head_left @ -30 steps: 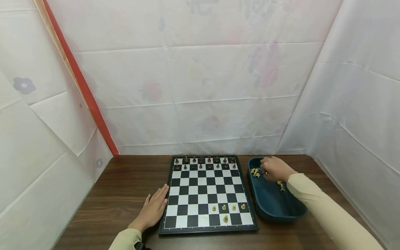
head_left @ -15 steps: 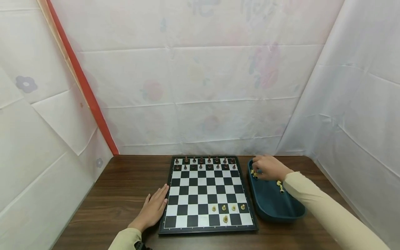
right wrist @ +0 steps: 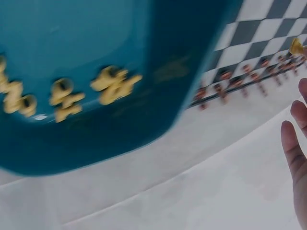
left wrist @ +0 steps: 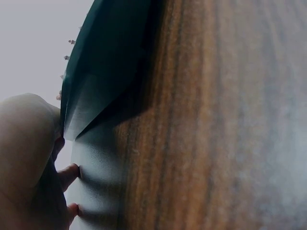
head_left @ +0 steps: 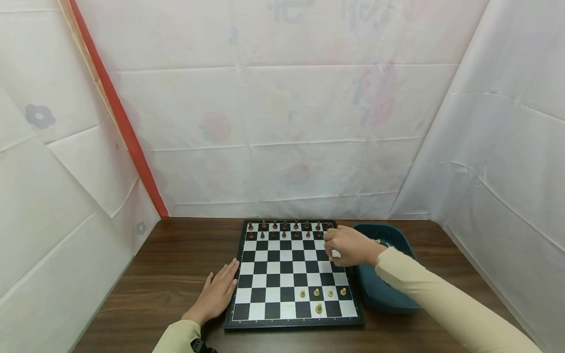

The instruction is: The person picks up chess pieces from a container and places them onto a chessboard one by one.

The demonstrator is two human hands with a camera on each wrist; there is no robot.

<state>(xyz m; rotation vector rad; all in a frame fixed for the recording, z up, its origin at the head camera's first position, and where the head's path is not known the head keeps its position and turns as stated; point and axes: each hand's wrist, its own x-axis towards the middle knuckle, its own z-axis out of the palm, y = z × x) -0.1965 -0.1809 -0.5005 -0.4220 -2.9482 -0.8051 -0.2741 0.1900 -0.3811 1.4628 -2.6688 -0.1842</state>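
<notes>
Head view: right hand (head_left: 350, 246) moved from tray (head_left: 385, 296) to above chessboard (head_left: 291, 268).

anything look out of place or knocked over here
Nothing on the chessboard looks knocked over or damaged. The lopsided part is the five yellow pieces, all on its right half, while brown pieces line two far rows. More yellow ones lie jumbled in the blue tray, so it's probably just unfinished.

Faint marks (head_left: 291, 10), perhaps lettering, on the white sheet (head_left: 269, 108) and tiny ones edging the chessboard (head_left: 286, 268) are unreadable.
</notes>
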